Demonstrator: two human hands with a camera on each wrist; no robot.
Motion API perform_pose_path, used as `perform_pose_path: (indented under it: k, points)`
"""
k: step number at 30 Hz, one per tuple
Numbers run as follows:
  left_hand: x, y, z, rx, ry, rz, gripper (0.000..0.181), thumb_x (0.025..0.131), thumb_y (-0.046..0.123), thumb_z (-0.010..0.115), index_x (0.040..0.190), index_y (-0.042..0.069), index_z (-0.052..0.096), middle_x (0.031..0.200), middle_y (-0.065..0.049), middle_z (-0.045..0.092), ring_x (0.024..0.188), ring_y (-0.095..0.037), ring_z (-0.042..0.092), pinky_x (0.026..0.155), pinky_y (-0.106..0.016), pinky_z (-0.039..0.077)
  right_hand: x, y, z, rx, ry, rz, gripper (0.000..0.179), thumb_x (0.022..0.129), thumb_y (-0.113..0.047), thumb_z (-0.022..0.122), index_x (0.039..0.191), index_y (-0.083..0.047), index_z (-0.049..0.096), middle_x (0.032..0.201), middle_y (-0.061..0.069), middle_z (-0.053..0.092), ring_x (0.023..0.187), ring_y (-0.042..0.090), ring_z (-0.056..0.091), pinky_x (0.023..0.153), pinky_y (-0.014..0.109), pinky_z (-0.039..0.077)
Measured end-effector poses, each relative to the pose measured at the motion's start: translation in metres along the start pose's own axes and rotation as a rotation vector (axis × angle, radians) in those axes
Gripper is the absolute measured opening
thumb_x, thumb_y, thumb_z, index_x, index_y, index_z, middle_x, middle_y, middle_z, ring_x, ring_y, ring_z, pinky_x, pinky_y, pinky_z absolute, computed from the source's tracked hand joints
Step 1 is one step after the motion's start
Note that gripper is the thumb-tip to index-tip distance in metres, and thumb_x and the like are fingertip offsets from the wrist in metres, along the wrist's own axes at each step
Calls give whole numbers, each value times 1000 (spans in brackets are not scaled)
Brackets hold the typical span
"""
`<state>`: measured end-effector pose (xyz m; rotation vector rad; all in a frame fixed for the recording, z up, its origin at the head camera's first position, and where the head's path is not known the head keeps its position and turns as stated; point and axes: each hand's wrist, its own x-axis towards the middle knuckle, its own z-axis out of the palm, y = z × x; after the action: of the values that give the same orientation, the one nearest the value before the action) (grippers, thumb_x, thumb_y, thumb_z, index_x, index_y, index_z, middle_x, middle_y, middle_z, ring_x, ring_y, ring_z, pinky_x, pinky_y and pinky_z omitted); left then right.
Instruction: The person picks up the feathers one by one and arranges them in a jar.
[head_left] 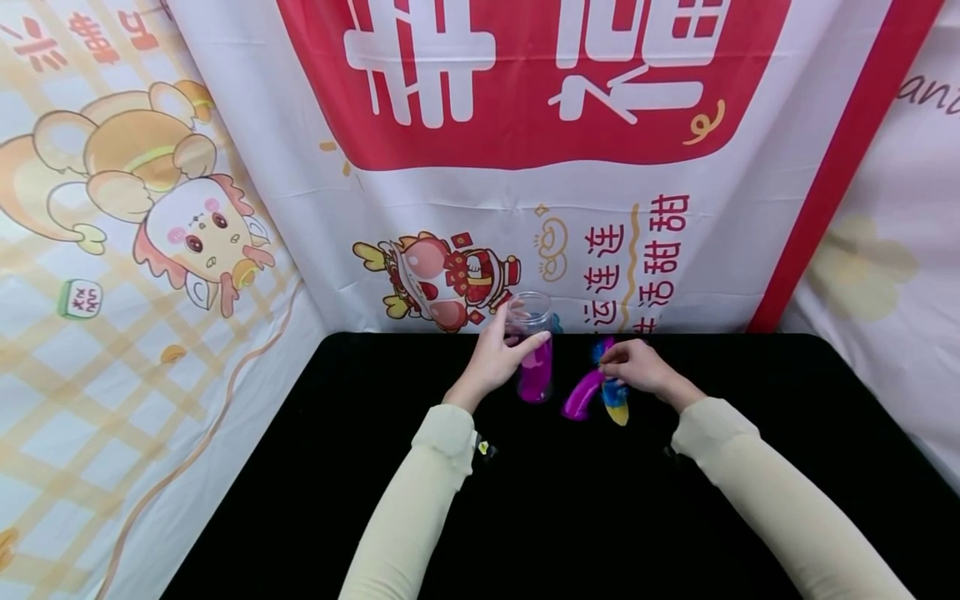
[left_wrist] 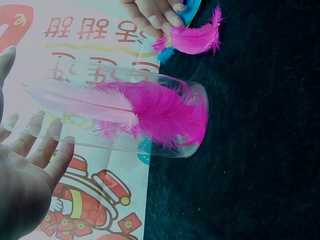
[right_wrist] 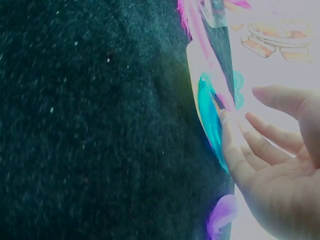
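Note:
My left hand (head_left: 498, 350) grips a tall clear cylindrical jar (head_left: 534, 367), thumb on the near side and fingers round the far side. Inside the jar stand magenta feathers (left_wrist: 170, 115) and a pale pink feather (left_wrist: 80, 102). Just right of it, my right hand (head_left: 641, 367) reaches down to a small group of loose feathers. Its fingertips touch them, while the thumb stays apart from the fingers in the right wrist view. The group holds a magenta feather (head_left: 582, 396), a blue feather (right_wrist: 209, 110) and a yellow-tipped feather (head_left: 617, 413).
A purple feather (right_wrist: 222, 215) lies near the table's far edge. The black cloth-covered table (head_left: 585, 517) meets a printed white and red curtain (head_left: 480, 200) behind it. Another printed curtain (head_left: 150, 333) hangs at the left.

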<state>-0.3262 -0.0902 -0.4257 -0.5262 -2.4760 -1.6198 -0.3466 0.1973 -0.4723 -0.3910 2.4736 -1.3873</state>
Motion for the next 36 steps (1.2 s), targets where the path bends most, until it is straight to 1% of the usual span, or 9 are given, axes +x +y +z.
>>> perform_pose_path:
  k: [5,9,12,16,21,24,28,31,36]
  points:
    - [-1,-1,0,-3,-8,-5,77,92,46,76,154,21,37,137,-5,57,128,-18,55,106,-38,50,1,0,3,25,-19,8,36,100,-10,64,126,15,59,112,29,69,93,30,71,79,41,61]
    - [-1,-2,-1,-11,-16,1,78,92,46,75,155,18,37,137,-6,57,128,-19,55,106,-40,50,2,0,5,19,-13,12,36,99,-9,65,126,15,60,110,27,70,89,26,71,78,38,61]
    - [0,-3,-1,-11,-17,6,79,93,46,75,155,16,37,136,-6,58,128,-19,55,106,-40,50,4,1,7,17,-5,15,36,99,-9,65,126,15,60,110,25,70,90,24,71,79,37,61]
    - [0,-2,-1,-2,-7,5,76,93,45,75,154,18,38,136,-6,58,127,-18,56,106,-38,50,5,0,8,12,-2,11,37,99,-8,65,127,15,59,111,26,70,93,28,71,81,38,61]
    - [1,-1,-1,2,1,3,74,93,44,75,153,20,38,136,-8,58,127,-19,57,106,-38,50,6,1,9,28,-5,10,38,98,-8,65,128,16,58,111,28,69,98,36,70,83,42,61]
    - [0,-1,-1,1,1,2,75,93,44,75,153,20,39,135,-7,58,127,-19,56,105,-38,50,6,1,11,35,-9,14,39,98,-7,65,128,16,58,112,29,69,97,35,71,83,42,61]
    - [0,-1,-1,-3,-8,5,76,93,44,75,154,18,38,135,-7,58,126,-20,57,106,-39,50,8,1,13,35,-6,21,38,97,-5,66,127,16,59,112,28,70,94,31,72,82,38,61]
    - [-1,-1,-1,-4,-13,6,77,93,43,75,155,17,37,136,-7,58,126,-21,57,106,-40,50,8,2,15,54,-1,21,36,96,-2,66,126,17,59,112,28,70,94,31,72,81,37,61]
    - [-1,-1,-1,-2,-9,1,76,93,44,76,154,20,37,138,-6,57,128,-20,56,106,-39,50,9,1,16,84,-1,21,34,96,1,65,125,17,60,112,29,69,96,33,72,82,37,62]
